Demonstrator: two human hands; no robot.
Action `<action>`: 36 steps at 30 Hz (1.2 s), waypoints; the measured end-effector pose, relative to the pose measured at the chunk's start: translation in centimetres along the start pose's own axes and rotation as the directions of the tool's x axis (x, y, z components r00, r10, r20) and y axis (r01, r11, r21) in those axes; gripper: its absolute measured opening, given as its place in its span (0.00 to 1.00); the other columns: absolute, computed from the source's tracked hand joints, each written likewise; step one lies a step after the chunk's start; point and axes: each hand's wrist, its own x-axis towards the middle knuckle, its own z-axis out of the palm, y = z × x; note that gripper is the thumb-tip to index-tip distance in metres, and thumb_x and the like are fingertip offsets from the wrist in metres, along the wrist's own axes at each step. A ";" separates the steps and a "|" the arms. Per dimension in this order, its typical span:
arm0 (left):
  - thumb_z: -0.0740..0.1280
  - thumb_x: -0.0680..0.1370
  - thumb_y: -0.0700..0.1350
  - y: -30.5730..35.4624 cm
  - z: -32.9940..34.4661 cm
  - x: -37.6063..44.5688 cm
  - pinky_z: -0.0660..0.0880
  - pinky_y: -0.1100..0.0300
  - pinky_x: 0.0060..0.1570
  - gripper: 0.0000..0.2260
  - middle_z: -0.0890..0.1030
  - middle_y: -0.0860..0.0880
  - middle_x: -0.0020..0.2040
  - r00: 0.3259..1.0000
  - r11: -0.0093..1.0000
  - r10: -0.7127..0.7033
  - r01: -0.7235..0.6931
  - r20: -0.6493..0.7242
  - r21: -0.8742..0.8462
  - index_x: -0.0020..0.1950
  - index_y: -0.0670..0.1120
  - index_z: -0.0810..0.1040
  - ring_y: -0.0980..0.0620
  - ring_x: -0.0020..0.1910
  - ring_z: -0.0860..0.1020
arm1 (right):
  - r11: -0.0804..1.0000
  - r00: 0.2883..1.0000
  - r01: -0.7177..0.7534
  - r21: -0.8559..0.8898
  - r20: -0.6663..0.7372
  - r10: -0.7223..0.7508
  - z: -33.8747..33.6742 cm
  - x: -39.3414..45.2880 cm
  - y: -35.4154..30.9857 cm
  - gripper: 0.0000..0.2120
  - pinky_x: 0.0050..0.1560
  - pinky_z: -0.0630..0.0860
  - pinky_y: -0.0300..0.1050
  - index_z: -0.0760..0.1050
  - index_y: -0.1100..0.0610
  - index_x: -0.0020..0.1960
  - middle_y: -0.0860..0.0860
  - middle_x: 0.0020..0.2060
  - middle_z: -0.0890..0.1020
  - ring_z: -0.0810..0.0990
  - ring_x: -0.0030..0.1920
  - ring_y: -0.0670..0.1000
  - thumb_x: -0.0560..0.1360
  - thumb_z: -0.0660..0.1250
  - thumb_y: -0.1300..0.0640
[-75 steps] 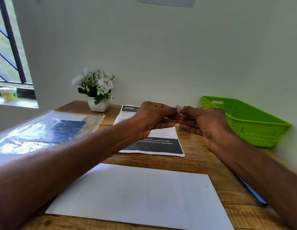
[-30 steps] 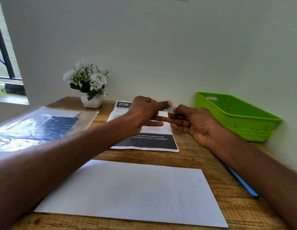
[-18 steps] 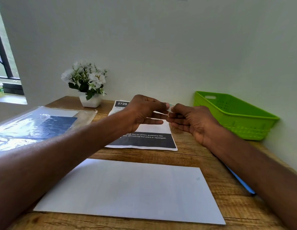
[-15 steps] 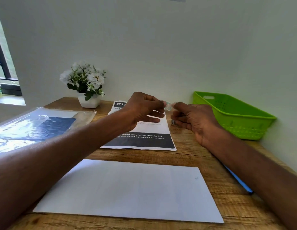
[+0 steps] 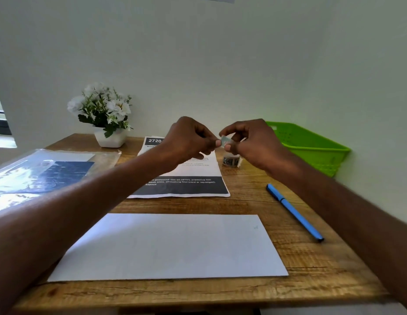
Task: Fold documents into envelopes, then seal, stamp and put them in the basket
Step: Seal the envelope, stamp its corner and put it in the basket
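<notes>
While both hands work on the small pale stamp (image 5: 225, 140) in the air, the flat white rectangular envelope (image 5: 170, 246) lies nearest to the person, on the near part of the wooden worktop (image 5: 311, 269), with its long side along the near edge. It looks smooth and closed, with only a faint mark near its far right corner; I cannot tell if it is already sealed.

To the right of the envelope, a slim blue pen (image 5: 293, 211) lies at an angle, apart from it. Farther on, in the middle, a printed paper sheet with a black band (image 5: 186, 187) lies flat, and at the left a clear plastic sleeve with a dark blue sheet inside (image 5: 46, 171) lies on the worktop.

Above the printed sheet, the left hand (image 5: 186, 142) and the right hand (image 5: 254, 142) meet. Each pinches the stamp between thumb and fingertips, the other fingers curled. The stamp is tiny, thin and slightly shiny; its picture is too small to read. Below the right hand stands a small roll of stamps (image 5: 231, 160).

I judge that the step is to peel the stamp from its backing. To do it well, hold only the edges, pull slowly so it does not tear or curl onto itself, then press it flat on the far right corner of the envelope.

At the far right, the green plastic basket (image 5: 311, 144) stands against the wall; at the far left a white pot of white flowers (image 5: 105, 119).
</notes>
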 end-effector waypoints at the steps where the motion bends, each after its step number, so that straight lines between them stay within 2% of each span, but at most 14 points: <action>1: 0.81 0.73 0.47 0.1 -0.1 -0.1 0.84 0.56 0.41 0.08 0.88 0.47 0.39 1.000 1.000 0.001 -0.001 -0.010 0.000 0.47 0.43 0.87 0.49 0.40 0.87 | 0.998 1.000 0.001 -0.058 -0.002 -0.001 -0.5 -0.2 -0.1 0.16 0.48 0.81 0.48 0.85 0.48 0.58 0.50 0.41 0.86 0.85 0.44 0.49 0.73 0.75 0.62; 3: 0.80 0.74 0.48 0.1 -0.4 0.0 0.85 0.54 0.40 0.08 0.87 0.49 0.38 0.999 0.997 0.032 -0.030 -0.023 0.076 0.47 0.45 0.87 0.51 0.39 0.87 | 0.998 0.999 -0.046 -0.042 0.024 0.047 -1.5 -0.9 -0.1 0.17 0.46 0.81 0.45 0.84 0.45 0.59 0.50 0.43 0.85 0.83 0.44 0.48 0.75 0.73 0.63; 6: 0.77 0.77 0.49 0.8 -0.3 -0.6 0.85 0.47 0.44 0.06 0.87 0.50 0.38 0.993 0.948 0.121 -0.116 0.002 0.295 0.47 0.47 0.88 0.51 0.39 0.86 | 0.962 0.978 -0.202 0.182 0.096 0.187 -2.9 -2.8 -0.5 0.11 0.40 0.83 0.42 0.87 0.47 0.52 0.49 0.43 0.85 0.83 0.41 0.46 0.77 0.72 0.63; 8: 0.75 0.78 0.48 1.8 0.3 -1.6 0.83 0.47 0.48 0.05 0.87 0.51 0.40 0.984 0.896 0.158 -0.177 0.080 0.407 0.48 0.47 0.88 0.52 0.41 0.85 | 0.922 0.965 -0.261 0.286 0.104 0.241 -3.4 -4.5 -0.6 0.06 0.38 0.82 0.45 0.86 0.50 0.50 0.48 0.39 0.86 0.84 0.39 0.47 0.76 0.74 0.60; 10: 0.75 0.78 0.49 2.7 1.1 -3.4 0.80 0.48 0.51 0.06 0.87 0.51 0.42 0.970 0.843 0.178 -0.237 0.165 0.482 0.50 0.48 0.88 0.51 0.43 0.84 | 0.908 0.964 -0.266 0.325 0.104 0.246 -3.7 -6.4 -0.6 0.07 0.37 0.81 0.46 0.85 0.51 0.51 0.48 0.36 0.86 0.86 0.37 0.47 0.75 0.74 0.60; 12: 0.75 0.78 0.49 3.4 1.6 -5.4 0.79 0.49 0.52 0.06 0.86 0.49 0.43 0.956 0.822 0.193 -0.281 0.221 0.496 0.51 0.49 0.87 0.50 0.45 0.83 | 0.910 0.962 -0.271 0.312 0.122 0.245 -3.7 -8.3 -0.4 0.08 0.35 0.80 0.44 0.84 0.52 0.52 0.48 0.36 0.86 0.85 0.36 0.46 0.75 0.74 0.61; 15: 0.75 0.77 0.51 4.0 1.9 -8.6 0.77 0.53 0.51 0.07 0.86 0.52 0.45 0.921 0.809 0.203 -0.350 0.334 0.473 0.53 0.51 0.87 0.53 0.46 0.82 | 0.911 0.956 -0.287 0.296 0.143 0.254 -3.5 -10.3 -0.1 0.04 0.35 0.79 0.44 0.87 0.54 0.45 0.50 0.37 0.87 0.85 0.36 0.46 0.75 0.74 0.60; 19: 0.73 0.76 0.62 3.7 2.0 -11.9 0.73 0.69 0.49 0.15 0.80 0.58 0.55 0.827 0.843 0.133 -0.384 0.546 0.377 0.60 0.59 0.83 0.61 0.53 0.77 | 0.931 0.961 -0.270 0.248 0.125 0.245 -3.1 -11.6 0.3 0.01 0.32 0.78 0.43 0.86 0.54 0.44 0.50 0.38 0.88 0.88 0.37 0.50 0.75 0.75 0.59; 21: 0.71 0.76 0.64 3.2 2.2 -12.6 0.70 0.74 0.48 0.16 0.76 0.60 0.56 0.821 0.838 0.140 -0.395 0.553 0.375 0.62 0.61 0.81 0.63 0.55 0.74 | 0.919 0.952 -0.300 0.255 0.140 0.272 -2.9 -11.8 0.5 0.01 0.31 0.77 0.42 0.85 0.55 0.44 0.51 0.38 0.88 0.88 0.38 0.52 0.74 0.77 0.60; 24: 0.71 0.76 0.64 2.8 2.4 -12.8 0.70 0.70 0.50 0.17 0.75 0.61 0.56 0.844 0.840 0.161 -0.390 0.512 0.379 0.63 0.61 0.81 0.64 0.54 0.73 | 0.924 0.945 -0.314 0.218 0.168 0.282 -2.9 -11.9 0.6 0.04 0.32 0.77 0.42 0.85 0.57 0.44 0.52 0.37 0.88 0.88 0.38 0.51 0.72 0.79 0.60; 28: 0.71 0.76 0.66 2.3 2.5 -12.8 0.71 0.68 0.51 0.18 0.75 0.62 0.56 0.864 0.844 0.162 -0.372 0.477 0.387 0.63 0.61 0.81 0.65 0.56 0.73 | 0.931 0.940 -0.320 0.173 0.182 0.289 -3.2 -11.5 0.3 0.06 0.26 0.75 0.39 0.85 0.58 0.43 0.51 0.36 0.88 0.88 0.36 0.50 0.69 0.80 0.61; 32: 0.71 0.75 0.67 1.9 2.6 -12.7 0.71 0.68 0.51 0.19 0.75 0.63 0.56 0.873 0.852 0.167 -0.362 0.458 0.379 0.62 0.61 0.81 0.65 0.56 0.73 | 0.930 0.929 -0.343 0.134 0.192 0.315 -3.2 -10.9 0.3 0.05 0.23 0.71 0.36 0.86 0.59 0.40 0.50 0.32 0.86 0.79 0.28 0.41 0.67 0.81 0.60; 36: 0.71 0.75 0.66 1.6 2.8 -12.9 0.72 0.65 0.51 0.18 0.76 0.62 0.55 0.880 0.860 0.179 -0.357 0.440 0.365 0.61 0.60 0.81 0.63 0.56 0.73 | 0.864 0.880 -0.452 0.223 0.267 0.392 -2.8 -10.9 0.5 0.09 0.22 0.71 0.38 0.84 0.63 0.41 0.52 0.27 0.81 0.75 0.25 0.46 0.66 0.82 0.61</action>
